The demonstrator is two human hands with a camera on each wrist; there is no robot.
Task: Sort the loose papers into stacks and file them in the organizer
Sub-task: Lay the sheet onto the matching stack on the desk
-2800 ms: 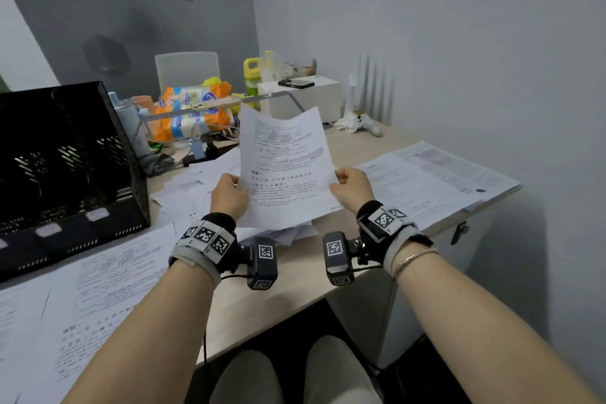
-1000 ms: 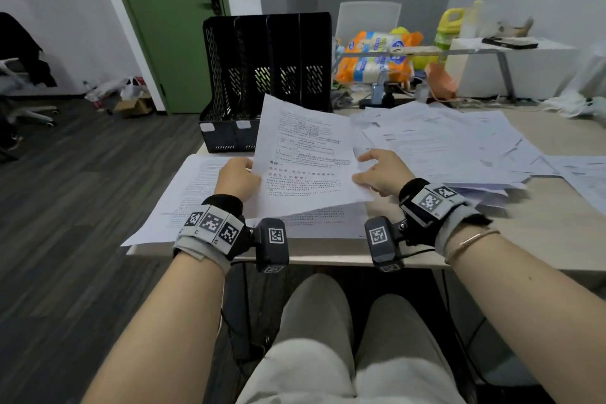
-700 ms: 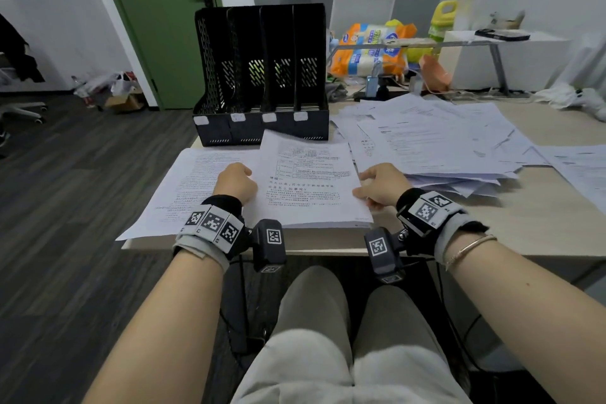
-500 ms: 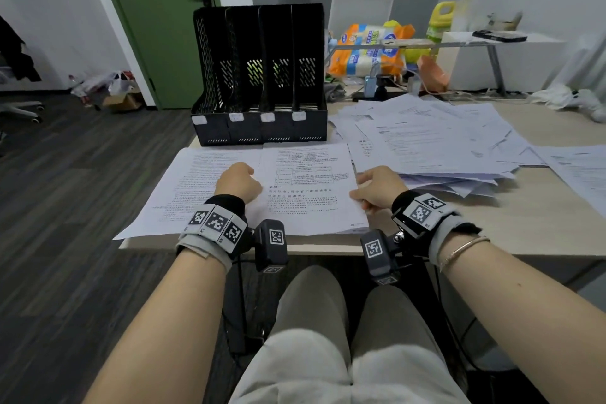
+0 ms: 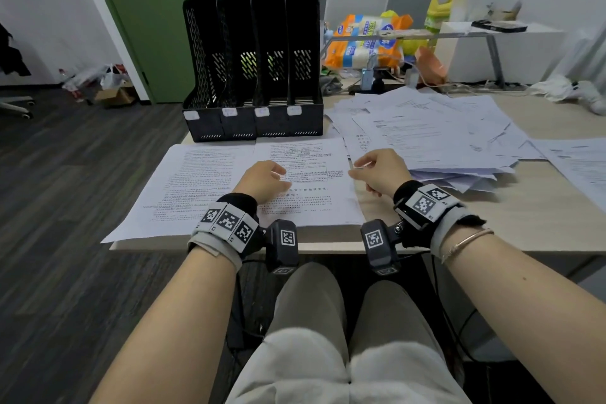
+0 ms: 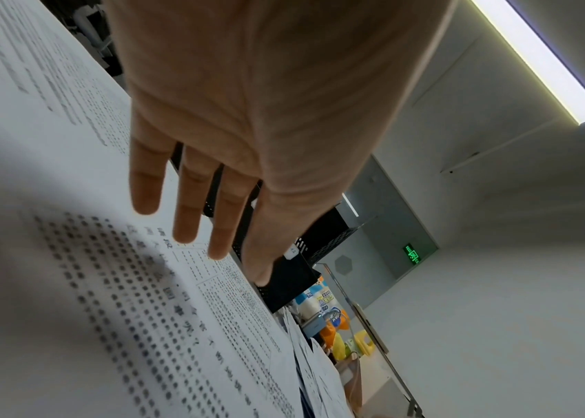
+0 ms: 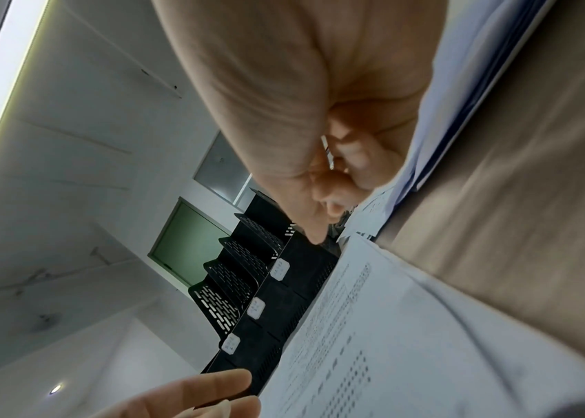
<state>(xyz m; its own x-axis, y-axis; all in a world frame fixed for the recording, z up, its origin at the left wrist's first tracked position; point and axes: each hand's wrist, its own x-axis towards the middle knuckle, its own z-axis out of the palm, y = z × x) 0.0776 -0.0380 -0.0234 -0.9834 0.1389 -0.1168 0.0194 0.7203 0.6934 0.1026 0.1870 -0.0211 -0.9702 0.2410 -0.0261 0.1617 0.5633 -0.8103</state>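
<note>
a black four-slot file organizer (image 5: 254,75) stands at the tabletop's (image 5: 541,207) far edge. directly before it lie two neat paper stacks (image 5: 305,180) side by side; to its right spreads one loose paper pile (image 5: 436,138). the left hand (image 5: 262,180) hovers released, fingers straight, over the stacks. the right hand (image 5: 380,170), fingers loosely curled, grasps nothing.

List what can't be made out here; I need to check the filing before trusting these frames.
- Slot labels on the organizer: too small in the head view, blurred in the right wrist view.
- Slot contents: dark behind the dividers.
- Left hand fingertips: hidden behind its knuckles in the head view.
- Sheets under the loose pile: covered by the top pages.
- Right hand grip: fingers curled, contents unclear.
</note>
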